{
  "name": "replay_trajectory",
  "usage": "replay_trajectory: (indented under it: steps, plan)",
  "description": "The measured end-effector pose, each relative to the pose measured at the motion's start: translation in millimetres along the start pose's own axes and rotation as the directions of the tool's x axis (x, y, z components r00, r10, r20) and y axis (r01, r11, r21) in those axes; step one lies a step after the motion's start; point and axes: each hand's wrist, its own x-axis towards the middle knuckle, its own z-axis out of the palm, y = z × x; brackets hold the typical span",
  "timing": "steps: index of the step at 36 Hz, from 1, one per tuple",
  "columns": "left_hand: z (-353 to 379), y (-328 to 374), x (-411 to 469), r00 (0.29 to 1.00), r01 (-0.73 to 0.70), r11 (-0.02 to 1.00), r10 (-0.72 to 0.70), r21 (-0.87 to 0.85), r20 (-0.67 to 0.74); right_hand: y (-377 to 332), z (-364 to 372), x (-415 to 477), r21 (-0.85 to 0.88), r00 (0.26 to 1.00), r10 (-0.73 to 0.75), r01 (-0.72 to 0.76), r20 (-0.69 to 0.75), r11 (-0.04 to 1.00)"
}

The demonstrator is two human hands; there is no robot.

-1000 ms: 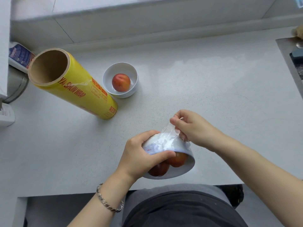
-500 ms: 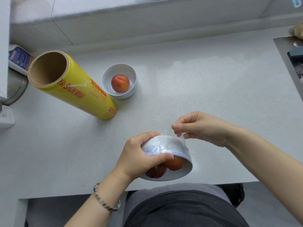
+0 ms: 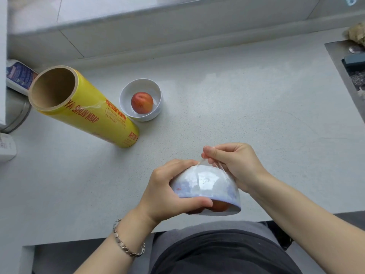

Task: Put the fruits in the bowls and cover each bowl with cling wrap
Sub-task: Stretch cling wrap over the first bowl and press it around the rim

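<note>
My left hand (image 3: 167,192) grips a white bowl with a blue band (image 3: 209,186), tipped toward me over the counter's front edge, its underside facing the camera. Red fruit (image 3: 219,206) shows at its rim behind clear film. My right hand (image 3: 233,163) pinches the cling wrap (image 3: 205,164) gathered against the bowl's base. Farther back stands a second white bowl (image 3: 126,95), uncovered, with one red fruit (image 3: 141,102) in it. A large yellow roll of cling wrap (image 3: 92,115) lies beside that bowl on the left.
The grey counter (image 3: 246,99) meets a wall ledge at the back. A sink edge (image 3: 347,76) sits at far right. A blue and white packet (image 3: 17,76) and a metal container (image 3: 15,113) crowd the left edge.
My right hand has pulled the film farther over the bowl's base, toward my left fingers. The bowl has tipped a little more, so less fruit shows.
</note>
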Motion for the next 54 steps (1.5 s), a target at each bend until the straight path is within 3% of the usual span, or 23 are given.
replay_trajectory:
  steps: [5,15,19,24,27,29,31,33,35,41,54]
  plan:
    - [0.5,3.5,-1.3,0.996,-0.073,0.997,0.071,-0.038,-0.054,0.9,-1.2,-1.5,-0.105,0.999,0.02,-0.016,0.039,0.994]
    - [2.1,3.3,-0.5,0.978,-0.203,0.977,0.2,-0.062,-0.051,-4.8,-14.2,-0.5,-0.422,0.964,0.23,-0.154,0.135,0.893]
    - [0.8,2.4,-1.7,0.98,-0.2,0.979,0.2,-0.027,-0.019,-5.1,-20.2,2.0,-0.417,0.961,0.24,-0.164,0.136,0.894]
    - [-3.8,0.4,-5.0,0.991,-0.125,0.991,0.123,-0.053,-0.048,-3.7,-31.9,4.4,-0.53,0.999,-0.038,0.028,-0.007,0.848]
    - [-8.9,0.8,-5.9,0.995,-0.068,0.997,0.064,-0.047,-0.079,-12.0,-35.2,-6.2,-0.388,0.959,-0.284,0.258,-0.01,0.885]
    - [-10.3,0.9,-5.1,0.995,-0.04,0.999,0.037,-0.029,-0.095,-21.6,-34.3,-20.1,-0.316,0.891,-0.438,0.453,0.12,0.834]
    - [-10.3,1.2,-3.6,0.994,-0.021,1.0,0.019,-0.012,-0.108,-24.9,-31.3,-33.7,-0.341,0.795,-0.526,0.606,0.302,0.719]
    - [-10.3,1.8,-2.3,0.993,0.008,1.0,-0.009,-0.016,-0.118,-19.6,-27.4,-42.1,-0.405,0.698,-0.558,0.716,0.449,0.569]
    - [-10.8,2.2,-1.8,0.991,0.034,0.999,-0.039,-0.04,-0.128,-10.2,-24.2,-43.2,-0.462,0.649,-0.548,0.761,0.528,0.456]
    - [-11.0,6.6,-0.1,0.99,0.041,0.998,-0.048,-0.054,-0.13,-6.9,-18.7,-37.4,-0.574,0.711,-0.387,0.703,0.587,0.42]
    - [-7.1,9.8,-0.6,0.986,0.05,0.998,-0.055,-0.038,-0.157,-10.5,-11.1,-30.4,-0.62,0.87,-0.171,0.455,0.462,0.64]
